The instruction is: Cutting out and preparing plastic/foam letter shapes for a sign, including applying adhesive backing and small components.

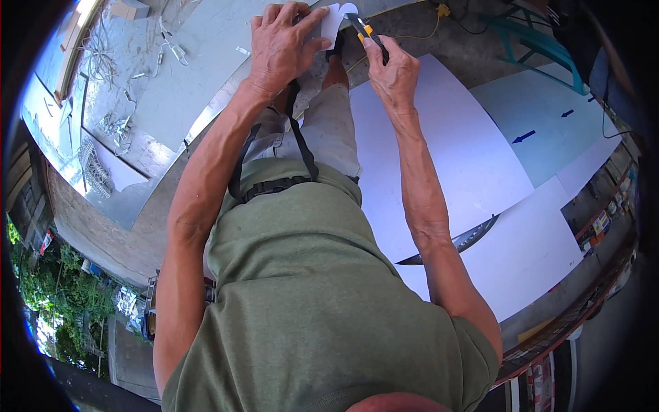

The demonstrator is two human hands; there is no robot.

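At the top of the head view, my right hand (395,72) grips a black and yellow utility knife (367,31). The knife's front end touches or overlaps the edge of a small white sheet piece (332,26), which has a rounded, curled end. My left hand (283,48) holds this piece from the left, thumb and fingers at its edge. Part of the piece is hidden under the fingers. Both hands are close together, over the near right part of a grey worktable (199,41).
Loose wires (117,127) and a metal coil (95,168) lie on the table's left. Large white sheets (439,137) lean or lie at my right, beside a pale green sheet with blue arrows (542,130). A teal stand (542,48) is behind them.
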